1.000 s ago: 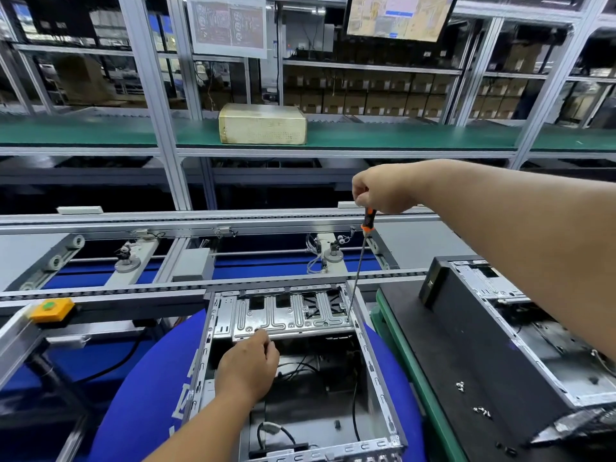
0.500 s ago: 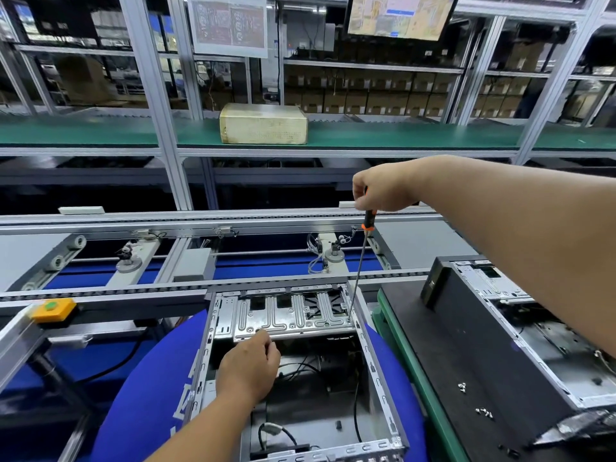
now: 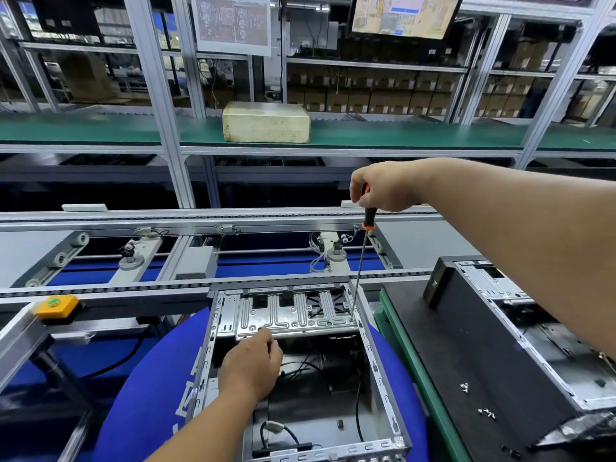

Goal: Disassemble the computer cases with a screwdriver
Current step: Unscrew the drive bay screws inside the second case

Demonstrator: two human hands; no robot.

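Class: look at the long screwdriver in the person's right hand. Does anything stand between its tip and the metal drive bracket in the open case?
Nothing visible does. The right hand holds the orange-and-black-handled screwdriver with its tip at the silver ribbed metal drive bracket, near its right edge. The left hand lies at its front edge, aside.

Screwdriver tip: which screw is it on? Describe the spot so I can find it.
Start at the open computer case on the blue pad. Its far end holds a ribbed metal drive bracket, which the left hand touches. The screwdriver, gripped by the right hand, meets the bracket's near right corner.
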